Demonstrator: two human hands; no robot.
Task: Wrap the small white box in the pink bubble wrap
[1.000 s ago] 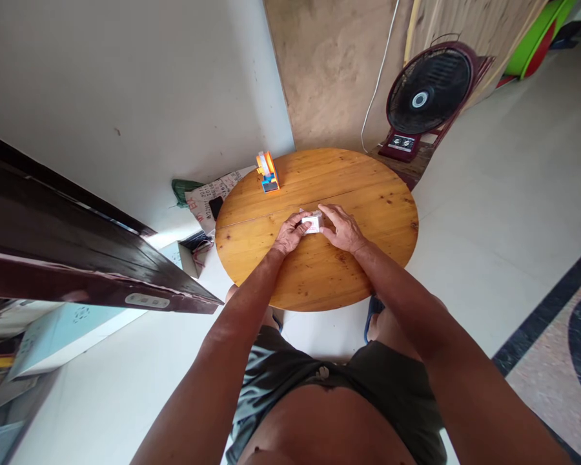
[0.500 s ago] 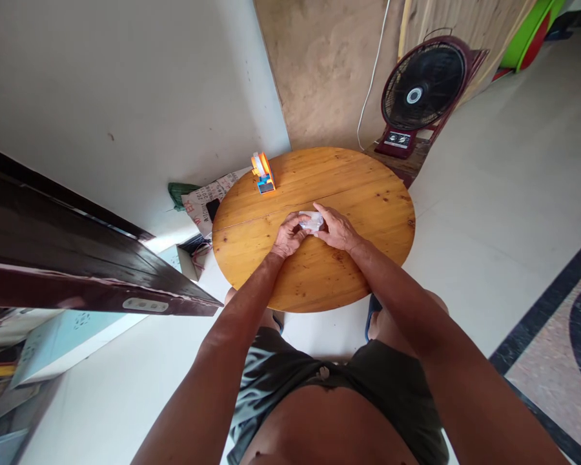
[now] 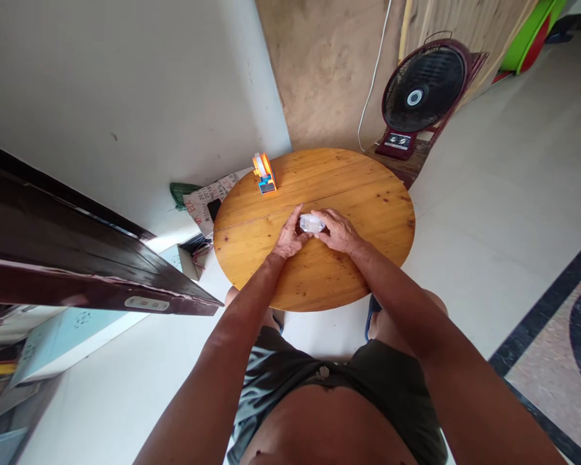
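Note:
On the wooden table lies a small whitish, translucent packet [image 3: 312, 223], perhaps wrapped in clear plastic; what is inside cannot be made out. My right hand [image 3: 337, 231] grips its right side, with fingertips along the far edge and the thumb at the near edge. At the packet's left side is my left hand [image 3: 289, 236], its index finger stretched forward and apart from the thumb, which is close to the packet's near left corner. Farther back on the left stands an orange and blue tape dispenser [image 3: 265, 174] with a roll of tape.
The round wooden table [image 3: 329, 284] stands against the wall. A dark red fan [image 3: 423, 87] is behind it on the right, with a white cable [image 3: 375, 71] hanging nearby. A dark door [image 3: 101, 258] edge juts in from the left. Printed cardboard [image 3: 204, 203] leans by the table.
My left fingers have come off the top of the packet and spread at its left. My right index finger has lowered onto the packet's far edge. More of the packet shows.

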